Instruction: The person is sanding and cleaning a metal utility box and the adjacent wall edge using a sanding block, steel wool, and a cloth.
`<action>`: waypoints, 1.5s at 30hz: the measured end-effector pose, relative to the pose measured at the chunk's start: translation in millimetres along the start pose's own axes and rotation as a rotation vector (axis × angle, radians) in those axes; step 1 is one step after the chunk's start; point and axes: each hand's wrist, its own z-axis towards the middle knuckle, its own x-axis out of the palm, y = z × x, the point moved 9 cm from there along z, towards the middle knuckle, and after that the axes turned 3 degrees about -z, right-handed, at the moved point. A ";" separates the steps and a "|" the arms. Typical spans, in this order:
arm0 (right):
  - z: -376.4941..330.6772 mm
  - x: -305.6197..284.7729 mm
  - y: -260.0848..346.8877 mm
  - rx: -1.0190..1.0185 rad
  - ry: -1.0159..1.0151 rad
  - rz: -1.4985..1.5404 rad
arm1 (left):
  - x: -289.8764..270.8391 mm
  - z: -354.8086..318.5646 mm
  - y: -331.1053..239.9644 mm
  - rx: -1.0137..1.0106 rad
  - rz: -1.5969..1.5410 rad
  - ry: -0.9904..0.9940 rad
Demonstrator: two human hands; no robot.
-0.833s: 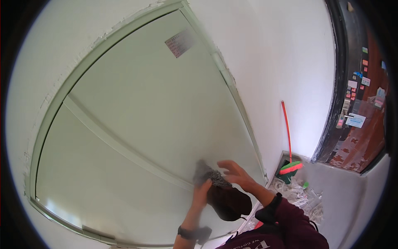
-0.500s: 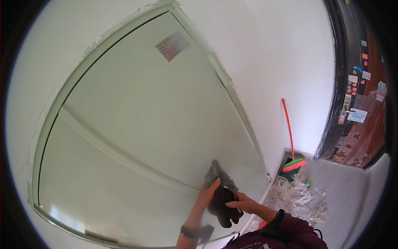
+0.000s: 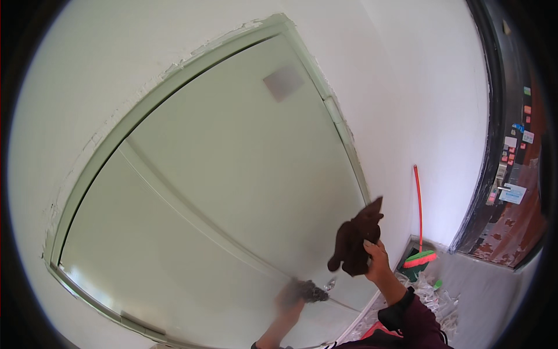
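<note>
My right hand (image 3: 376, 262) is closed on a dark brown cloth (image 3: 356, 241), which it holds up crumpled in front of the right edge of the pale green metal door (image 3: 226, 145). Lower down, my left hand (image 3: 290, 302) is closed round a grey shaggy cloth (image 3: 313, 291) at the door surface. That cloth lies beside a small shiny metal fitting (image 3: 330, 284) on the door. Motion blurs this hand somewhat, and its fingers are partly hidden.
A raised strip crosses the door; a blurred plate (image 3: 283, 82) sits near its top. White wall (image 3: 401, 104) borders it. At right, a red-handled broom (image 3: 419, 203) leans above crumpled plastic (image 3: 433, 294). Beyond stands a worn brown door (image 3: 505, 232) with stickers.
My hands have moved apart: the right has lifted the brown cloth up and rightward, the left has gone lower with the grey cloth. The whole view has shifted somewhat.
</note>
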 end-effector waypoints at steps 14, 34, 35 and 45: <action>142.3 270.1 87.0 -1.578 0.178 -1.330 | -98.7 -54.7 -64.2 0.071 0.168 -0.475; 156.7 -30.9 -75.6 -0.892 -0.250 -1.439 | -89.5 -54.9 -94.0 0.283 0.578 -0.329; 171.2 7.4 -51.3 -0.823 -0.124 -1.280 | -91.6 -56.6 -92.2 0.294 0.608 -0.321; 216.8 99.3 73.3 -1.136 -0.315 -1.343 | -106.0 -63.5 -76.0 0.438 0.963 -0.203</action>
